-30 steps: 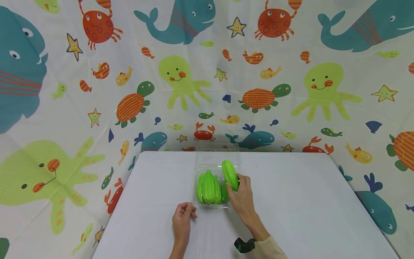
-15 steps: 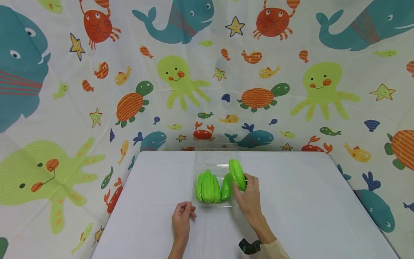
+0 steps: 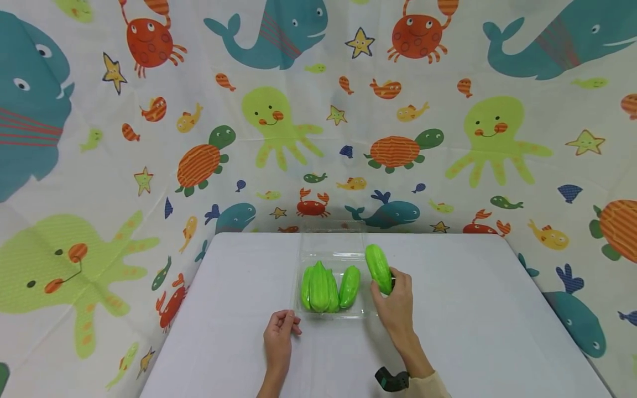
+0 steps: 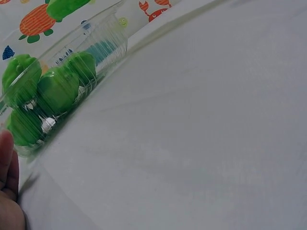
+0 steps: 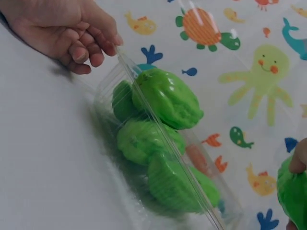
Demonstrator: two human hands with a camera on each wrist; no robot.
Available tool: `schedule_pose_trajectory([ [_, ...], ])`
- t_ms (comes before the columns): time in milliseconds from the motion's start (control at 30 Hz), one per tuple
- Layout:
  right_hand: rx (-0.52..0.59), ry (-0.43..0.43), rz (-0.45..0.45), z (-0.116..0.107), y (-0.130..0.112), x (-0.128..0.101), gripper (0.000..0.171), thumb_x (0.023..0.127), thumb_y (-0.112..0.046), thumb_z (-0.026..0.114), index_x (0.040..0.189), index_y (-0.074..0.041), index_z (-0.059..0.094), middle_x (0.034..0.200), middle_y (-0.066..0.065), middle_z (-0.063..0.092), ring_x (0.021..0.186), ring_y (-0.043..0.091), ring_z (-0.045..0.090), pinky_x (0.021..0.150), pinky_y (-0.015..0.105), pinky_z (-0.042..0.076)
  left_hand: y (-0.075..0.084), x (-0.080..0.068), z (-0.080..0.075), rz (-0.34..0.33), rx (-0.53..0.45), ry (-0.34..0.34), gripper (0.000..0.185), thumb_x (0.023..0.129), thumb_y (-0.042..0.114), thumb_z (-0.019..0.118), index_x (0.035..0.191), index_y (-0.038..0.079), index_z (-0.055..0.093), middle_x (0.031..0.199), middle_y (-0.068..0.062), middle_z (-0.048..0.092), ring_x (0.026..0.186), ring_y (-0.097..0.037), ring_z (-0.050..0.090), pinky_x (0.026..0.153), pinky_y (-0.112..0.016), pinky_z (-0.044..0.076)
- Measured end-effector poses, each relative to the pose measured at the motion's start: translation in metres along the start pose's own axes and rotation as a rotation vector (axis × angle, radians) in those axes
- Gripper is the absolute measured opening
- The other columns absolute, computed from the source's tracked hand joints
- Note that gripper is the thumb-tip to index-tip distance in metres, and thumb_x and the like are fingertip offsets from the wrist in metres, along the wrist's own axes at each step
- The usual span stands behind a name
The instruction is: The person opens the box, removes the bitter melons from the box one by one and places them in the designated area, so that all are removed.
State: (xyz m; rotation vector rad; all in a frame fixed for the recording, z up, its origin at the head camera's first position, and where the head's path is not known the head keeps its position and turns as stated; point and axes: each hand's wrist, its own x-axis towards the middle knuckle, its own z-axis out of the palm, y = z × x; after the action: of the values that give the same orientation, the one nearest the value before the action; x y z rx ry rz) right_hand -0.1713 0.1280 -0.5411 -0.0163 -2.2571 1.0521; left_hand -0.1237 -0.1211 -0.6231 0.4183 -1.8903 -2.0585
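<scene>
My right hand [image 3: 398,301] grips a bright green, ridged, cucumber-shaped vegetable [image 3: 378,266], tilted and raised just right of the clear plastic box [image 3: 328,316]. Part of it shows in the right wrist view, where fingers hold the green vegetable [image 5: 292,191]. Several similar green vegetables [image 3: 319,290] lie bunched in the box's left part; another vegetable [image 3: 350,286] lies apart at its right. At the box's near left corner is my left hand [image 3: 280,337]. In the right wrist view, thumb and fingers of the left hand [image 5: 72,36] pinch the box rim, other fingers loosely curled.
The box's clear lid [image 3: 333,241] stands open at the back, by the far edge of the white table [image 3: 463,309]. Behind rises a cloth [image 3: 298,121] printed with sea animals. A black band with a device [image 3: 391,380] is on my right wrist.
My right hand has moved right with the held vegetable, from above the box to beside its right edge, uncovering the vegetable at the box's right. My left hand has stayed at the corner.
</scene>
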Motion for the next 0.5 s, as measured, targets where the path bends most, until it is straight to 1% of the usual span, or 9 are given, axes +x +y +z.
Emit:
schedule_pose_trajectory([
  [100, -0.009, 0.013, -0.003, -0.002, 0.003, 0.001, 0.049, 0.079, -0.01, 0.077, 0.119, 0.012, 0.059, 0.107, 0.024, 0.059, 0.085, 0.028, 0.059, 0.067, 0.038, 0.051, 0.0, 0.001, 0.0, 0.011, 0.008, 0.003, 0.024, 0.1, 0.018, 0.062, 0.101, -0.005, 0.061, 0.08, -0.012, 0.069, 0.057, -0.014, 0.062, 0.058, -0.023, 0.054],
  [233, -0.017, 0.029, 0.017, -0.006, 0.008, 0.002, 0.049, 0.078, -0.009, 0.076, 0.119, 0.013, 0.059, 0.105, 0.025, 0.058, 0.082, 0.028, 0.059, 0.065, 0.035, 0.05, -0.001, 0.001, 0.0, 0.014, 0.018, -0.002, 0.023, 0.101, 0.02, 0.062, 0.101, -0.003, 0.06, 0.078, -0.007, 0.069, 0.057, -0.014, 0.062, 0.058, -0.023, 0.054],
  [367, -0.026, 0.024, 0.052, -0.007, 0.015, 0.002, 0.05, 0.079, -0.01, 0.075, 0.12, 0.013, 0.057, 0.106, 0.024, 0.057, 0.081, 0.027, 0.058, 0.065, 0.033, 0.049, 0.0, 0.001, -0.001, 0.014, 0.03, -0.006, 0.023, 0.101, 0.021, 0.062, 0.101, -0.002, 0.061, 0.079, -0.009, 0.069, 0.058, -0.014, 0.062, 0.058, -0.023, 0.054],
  [500, -0.044, 0.011, 0.075, -0.007, 0.024, 0.001, 0.05, 0.081, -0.01, 0.075, 0.121, 0.013, 0.056, 0.107, 0.024, 0.056, 0.082, 0.027, 0.058, 0.066, 0.032, 0.048, 0.002, 0.001, -0.001, -0.008, 0.03, -0.011, 0.023, 0.101, 0.021, 0.062, 0.103, -0.002, 0.061, 0.082, -0.012, 0.069, 0.059, -0.013, 0.062, 0.059, -0.023, 0.054],
])
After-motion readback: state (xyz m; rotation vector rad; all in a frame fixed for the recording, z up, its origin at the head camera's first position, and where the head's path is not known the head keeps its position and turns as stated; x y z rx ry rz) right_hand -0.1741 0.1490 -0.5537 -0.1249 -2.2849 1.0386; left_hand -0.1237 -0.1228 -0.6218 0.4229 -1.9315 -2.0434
